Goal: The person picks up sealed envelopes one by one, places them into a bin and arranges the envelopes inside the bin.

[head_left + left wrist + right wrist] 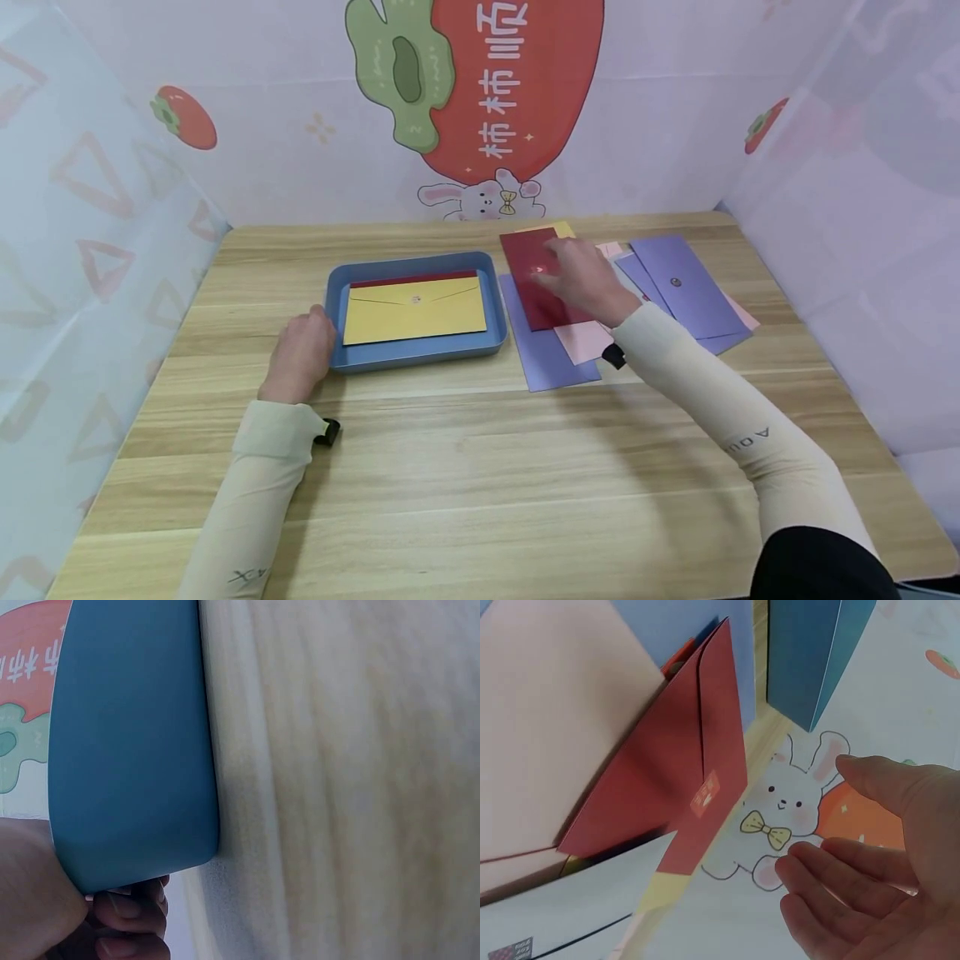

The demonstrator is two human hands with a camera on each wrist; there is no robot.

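A blue tray (420, 358) lies left of centre, and my left hand (298, 354) grips its left end. The left wrist view shows the thumb and curled fingers about a corner of the tray (135, 742). Inside lies a yellow envelope (416, 317) over a dark red one (442, 277). To the right, my right hand (588, 279) hovers over a red envelope (528, 287) atop a loose pile. The right wrist view has this hand (870, 877) with fingers spread, thumb apart, and nothing held beside the red envelope (652, 765).
Under the red envelope lie a purple envelope (546, 362), a pink one (583, 343) and a yellow one (562, 227). More purple envelopes (686, 287) overlap at the right. A printed cloth (285, 167) stands behind the wooden table (450, 483).
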